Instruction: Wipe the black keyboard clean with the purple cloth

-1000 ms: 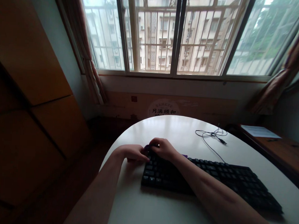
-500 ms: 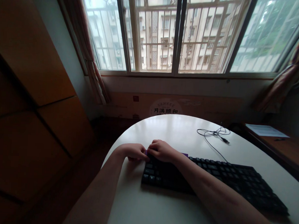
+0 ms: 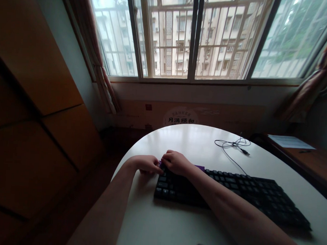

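Now that the right hand (image 3: 177, 162) curls tighter beside the left hand (image 3: 147, 163), work seems centred mid-frame on the keyboard (image 3: 247, 187), grips unclear.

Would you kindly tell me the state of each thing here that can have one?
Keyboard: keys up, partly covered.
Left hand: bent, at the keyboard's left end.
Right hand: fingers curled, grip unclear.
Purple piece: partly hidden.
USB cable: looped, plug free.
Curtains: gathered.
Cabinet doors: shut.
Paper: lying flat.
Window: open or shut, unclear.
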### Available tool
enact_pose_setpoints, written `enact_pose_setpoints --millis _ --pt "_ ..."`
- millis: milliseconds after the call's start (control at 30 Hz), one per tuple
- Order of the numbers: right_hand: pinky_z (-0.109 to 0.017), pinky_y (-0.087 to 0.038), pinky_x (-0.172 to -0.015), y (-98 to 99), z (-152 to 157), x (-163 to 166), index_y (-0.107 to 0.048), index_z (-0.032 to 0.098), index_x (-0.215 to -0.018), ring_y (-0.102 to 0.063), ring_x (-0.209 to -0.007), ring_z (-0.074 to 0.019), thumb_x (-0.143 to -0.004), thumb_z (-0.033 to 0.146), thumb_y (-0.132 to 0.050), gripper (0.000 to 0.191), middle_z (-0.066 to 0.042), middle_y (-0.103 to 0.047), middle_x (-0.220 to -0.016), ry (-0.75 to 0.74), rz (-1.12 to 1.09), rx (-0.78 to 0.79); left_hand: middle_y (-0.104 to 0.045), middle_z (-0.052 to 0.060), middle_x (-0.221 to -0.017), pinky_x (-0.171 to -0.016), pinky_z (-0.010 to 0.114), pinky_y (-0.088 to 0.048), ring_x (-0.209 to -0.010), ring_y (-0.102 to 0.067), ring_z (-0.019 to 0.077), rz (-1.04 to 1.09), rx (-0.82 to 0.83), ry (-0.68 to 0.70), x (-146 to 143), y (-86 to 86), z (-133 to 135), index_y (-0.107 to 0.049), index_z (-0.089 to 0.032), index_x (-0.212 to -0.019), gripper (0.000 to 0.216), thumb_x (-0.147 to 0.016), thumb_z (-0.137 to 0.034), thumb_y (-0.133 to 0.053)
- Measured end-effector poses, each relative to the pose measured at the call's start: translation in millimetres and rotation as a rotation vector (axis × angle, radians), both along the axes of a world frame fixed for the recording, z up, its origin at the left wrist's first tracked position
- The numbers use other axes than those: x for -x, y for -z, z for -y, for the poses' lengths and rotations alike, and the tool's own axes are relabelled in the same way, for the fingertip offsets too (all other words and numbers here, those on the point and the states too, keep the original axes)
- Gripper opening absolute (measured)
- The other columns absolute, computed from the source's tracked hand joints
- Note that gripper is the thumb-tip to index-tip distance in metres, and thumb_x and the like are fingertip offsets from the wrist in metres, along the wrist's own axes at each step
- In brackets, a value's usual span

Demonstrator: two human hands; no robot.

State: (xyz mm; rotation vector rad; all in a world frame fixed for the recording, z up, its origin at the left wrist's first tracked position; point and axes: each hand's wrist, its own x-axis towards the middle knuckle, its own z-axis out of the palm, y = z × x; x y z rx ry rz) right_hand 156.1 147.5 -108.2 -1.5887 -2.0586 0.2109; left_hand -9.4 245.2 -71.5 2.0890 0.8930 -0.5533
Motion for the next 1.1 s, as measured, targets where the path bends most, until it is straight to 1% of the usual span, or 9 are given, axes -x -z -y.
enact_pose_setpoints --millis 167,233,300,400,633,767,900,1000,1100 --pt "-0.023 -0.037 -0.069 0.5 0 -1 -0.072 0.021 -0.086 -0.056 -0.078 -0.0124 -0.091 0.031 -0.053 0.022 -0.002 -0.060 -0.091 -0.103 -0.001 0.019 -0.050 -0.004 -0.053 -0.039 0.020 -0.038 -0.042 -0.048 0.0098 -0.003 -0.010 0.006 0 0.9 0 -0.051 -0.018 -0.068 0.045 -0.063 -0.057 -0.073" --pt "-0.023 -0.038 -0.071 1.2 0 0 -0.073 0.021 -0.087 -0.056 -0.078 -0.0122 -0.091 0.031 -0.053 0.022 -0.002 -0.060 -0.092 -0.082 -0.021 0.022 -0.049 -0.004 -0.052 -0.039 0.020 -0.038 -0.042 -0.048 0.0099 -0.004 -0.010 0.006 0 1.1 -1 -0.050 -0.018 -0.068 0.045 -0.063 -0.058 -0.073" --pt "-0.023 -0.038 -0.071 1.7 -1 -1 -0.073 0.020 -0.086 -0.056 -0.078 -0.0120 -0.092 0.030 -0.052 0.024 -0.003 -0.060 -0.093 -0.018 -0.057 0.018 -0.050 -0.004 -0.053 -0.040 0.020 -0.039 -0.042 -0.049 0.0101 -0.002 -0.011 0.004 0 1.3 -1 -0.050 -0.019 -0.069 0.046 -0.062 -0.059 -0.073" --pt "-0.023 -0.039 -0.071 1.6 -2 -3 -0.074 0.018 -0.080 -0.056 -0.076 -0.0120 -0.091 0.028 -0.051 0.027 -0.004 -0.061 -0.090 0.041 -0.095 0.007 -0.051 -0.004 -0.054 -0.040 0.020 -0.040 -0.043 -0.050 0.0102 0.001 -0.015 -0.005 0 0.7 0 -0.049 -0.019 -0.070 0.048 -0.061 -0.060 -0.073" --pt "-0.022 -0.038 -0.064 0.4 -3 -8 -0.074 0.015 -0.072 -0.054 -0.067 -0.0111 -0.084 0.022 -0.056 0.024 -0.004 -0.064 -0.080 0.044 -0.106 0.007 -0.051 -0.004 -0.054 -0.041 0.020 -0.040 -0.044 -0.050 0.0102 -0.005 -0.019 -0.008 0 -2.3 2 -0.050 -0.019 -0.069 0.049 -0.061 -0.061 -0.074" --pt "-0.023 -0.037 -0.061 0.8 -2 -9 -0.075 0.015 -0.069 -0.054 -0.064 -0.0110 -0.079 0.025 -0.061 0.020 -0.004 -0.065 -0.077 0.055 -0.102 -0.007 -0.052 -0.004 -0.055 -0.040 0.020 -0.039 -0.044 -0.051 0.0103 0.003 0.003 -0.002 1 0.8 -2 -0.051 -0.019 -0.071 0.049 -0.062 -0.061 -0.073" --pt "-0.023 -0.039 -0.062 2.3 -4 -19 -0.079 0.016 -0.083 -0.057 -0.069 -0.0129 -0.075 0.027 -0.065 0.019 -0.004 -0.069 -0.083 -0.013 -0.204 0.106 -0.052 -0.004 -0.056 -0.041 0.020 -0.039 -0.046 -0.052 0.0109 0.004 0.008 -0.009 2 3.1 -4 -0.051 -0.019 -0.073 0.049 -0.062 -0.062 -0.073" --pt "-0.021 -0.042 -0.064 4.0 -8 -28 -0.079 0.017 -0.094 -0.061 -0.073 -0.0141 -0.072 0.023 -0.067 0.025 -0.002 -0.073 -0.081 -0.088 -0.268 0.214 -0.052 -0.004 -0.056 -0.041 0.020 -0.040 -0.046 -0.052 0.0110 0.006 0.000 -0.008 1 1.1 -2 -0.051 -0.019 -0.072 0.049 -0.062 -0.062 -0.073" --pt "-0.021 -0.044 -0.068 5.4 -11 -33 -0.078 0.019 -0.101 -0.063 -0.076 -0.0150 -0.073 0.023 -0.068 0.030 -0.002 -0.074 -0.084 -0.149 -0.318 0.256 -0.050 -0.005 -0.055 -0.041 0.020 -0.041 -0.045 -0.050 0.0102 0.002 0.007 -0.008 1 -1.9 0 -0.049 -0.019 -0.070 0.049 -0.062 -0.062 -0.073"
